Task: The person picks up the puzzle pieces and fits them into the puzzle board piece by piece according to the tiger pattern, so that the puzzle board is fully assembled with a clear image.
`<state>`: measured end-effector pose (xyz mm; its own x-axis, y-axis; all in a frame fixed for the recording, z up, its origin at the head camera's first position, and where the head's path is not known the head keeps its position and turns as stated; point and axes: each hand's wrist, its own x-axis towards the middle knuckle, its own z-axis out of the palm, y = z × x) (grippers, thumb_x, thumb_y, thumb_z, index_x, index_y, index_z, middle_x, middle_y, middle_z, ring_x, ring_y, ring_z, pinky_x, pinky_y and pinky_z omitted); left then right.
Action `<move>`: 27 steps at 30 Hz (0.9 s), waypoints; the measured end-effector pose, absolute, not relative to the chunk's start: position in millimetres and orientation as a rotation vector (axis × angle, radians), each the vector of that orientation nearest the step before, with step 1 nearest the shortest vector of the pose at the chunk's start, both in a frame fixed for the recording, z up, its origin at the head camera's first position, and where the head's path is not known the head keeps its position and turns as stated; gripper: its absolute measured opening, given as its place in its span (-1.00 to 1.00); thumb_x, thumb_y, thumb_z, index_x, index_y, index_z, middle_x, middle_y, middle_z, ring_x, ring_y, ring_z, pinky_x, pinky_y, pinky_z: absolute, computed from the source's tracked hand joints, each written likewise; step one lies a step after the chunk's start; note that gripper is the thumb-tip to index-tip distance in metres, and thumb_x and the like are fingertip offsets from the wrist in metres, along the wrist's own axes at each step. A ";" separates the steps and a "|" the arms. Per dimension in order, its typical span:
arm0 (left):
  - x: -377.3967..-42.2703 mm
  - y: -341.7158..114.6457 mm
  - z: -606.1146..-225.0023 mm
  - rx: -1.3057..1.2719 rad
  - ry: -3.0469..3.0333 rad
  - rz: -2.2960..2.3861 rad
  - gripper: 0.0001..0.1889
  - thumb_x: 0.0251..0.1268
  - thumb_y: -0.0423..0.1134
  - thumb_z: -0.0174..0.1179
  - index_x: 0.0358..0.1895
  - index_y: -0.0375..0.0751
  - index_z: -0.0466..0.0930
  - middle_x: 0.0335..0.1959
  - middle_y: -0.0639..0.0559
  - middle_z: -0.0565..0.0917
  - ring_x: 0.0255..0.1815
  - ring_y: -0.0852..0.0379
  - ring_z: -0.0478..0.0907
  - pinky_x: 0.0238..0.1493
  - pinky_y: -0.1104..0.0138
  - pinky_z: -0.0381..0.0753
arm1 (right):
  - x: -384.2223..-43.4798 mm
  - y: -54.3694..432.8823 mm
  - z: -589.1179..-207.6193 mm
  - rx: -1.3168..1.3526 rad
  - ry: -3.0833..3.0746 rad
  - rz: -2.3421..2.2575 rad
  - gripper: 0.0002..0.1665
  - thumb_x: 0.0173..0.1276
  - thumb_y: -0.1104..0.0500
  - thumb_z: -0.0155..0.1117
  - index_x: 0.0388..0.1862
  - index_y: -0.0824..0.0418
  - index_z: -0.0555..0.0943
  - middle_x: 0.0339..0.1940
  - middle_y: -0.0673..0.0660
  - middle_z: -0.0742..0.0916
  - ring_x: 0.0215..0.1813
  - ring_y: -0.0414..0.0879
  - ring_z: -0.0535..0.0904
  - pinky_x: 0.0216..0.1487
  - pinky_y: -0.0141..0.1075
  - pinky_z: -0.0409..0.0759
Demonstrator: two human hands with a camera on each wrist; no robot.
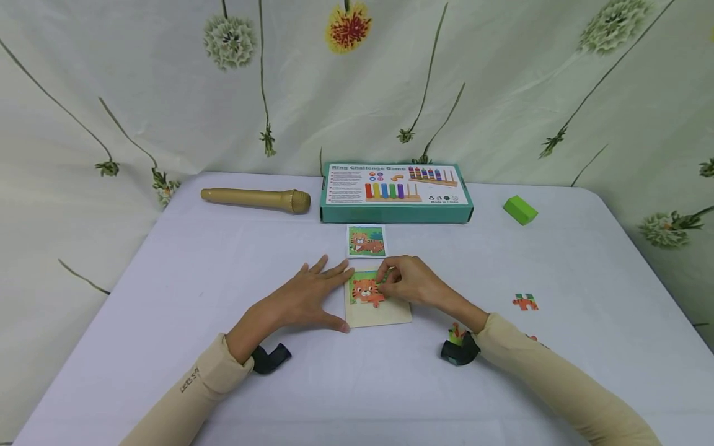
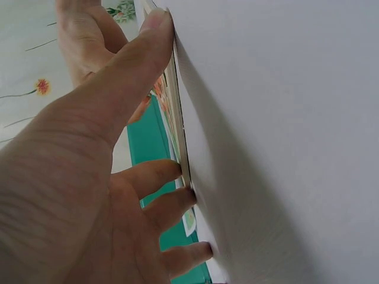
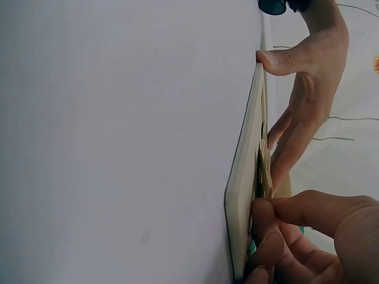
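A pale wooden puzzle board (image 1: 380,317) lies on the white table, with a tiger-face picture (image 1: 365,290) in its upper left part. My left hand (image 1: 309,297) spreads along the board's left side, thumb at the lower corner and fingertips at the upper edge. Over the board's upper right, my right hand (image 1: 411,280) pinches a puzzle piece (image 3: 266,168) between thumb and index finger. That piece sits slightly tilted above the board in the right wrist view, partly hidden by the fingertips. Just behind the board is a small tiger picture card (image 1: 366,241).
A green Ring Challenge Game box (image 1: 396,214) stands at the back. Left of it lies a gold microphone (image 1: 253,199); a green block (image 1: 520,210) is at the right. Loose puzzle pieces lie right, one a tiger-striped piece (image 1: 525,302), others partly covered by the right arm.
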<state>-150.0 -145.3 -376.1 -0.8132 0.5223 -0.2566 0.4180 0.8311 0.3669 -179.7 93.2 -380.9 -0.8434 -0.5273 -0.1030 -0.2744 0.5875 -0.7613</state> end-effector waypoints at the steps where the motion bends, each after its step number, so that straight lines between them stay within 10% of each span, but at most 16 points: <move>1: -150.0 -145.4 -376.2 0.706 2.664 0.420 0.12 -0.17 0.33 0.40 0.51 0.01 0.10 0.55 0.09 0.00 0.55 -0.21 -0.26 0.44 -0.21 -0.18 | -179.8 93.1 -381.0 -0.653 2.499 -1.121 -0.88 0.17 0.26 0.40 -0.32 0.20 0.62 -0.65 -0.01 0.62 -0.54 -0.22 0.42 -0.46 -0.39 0.34; 27: -149.5 -145.9 -376.9 0.710 2.671 0.411 0.12 -0.17 0.35 0.39 0.51 0.02 0.08 0.55 0.10 0.00 0.56 -0.20 -0.26 0.45 -0.20 -0.18 | -179.1 92.4 -387.0 -0.758 2.567 -1.086 -0.85 0.18 0.27 0.39 -0.42 0.16 0.55 -0.65 -0.05 0.58 -0.55 -0.25 0.39 -0.53 -0.44 0.27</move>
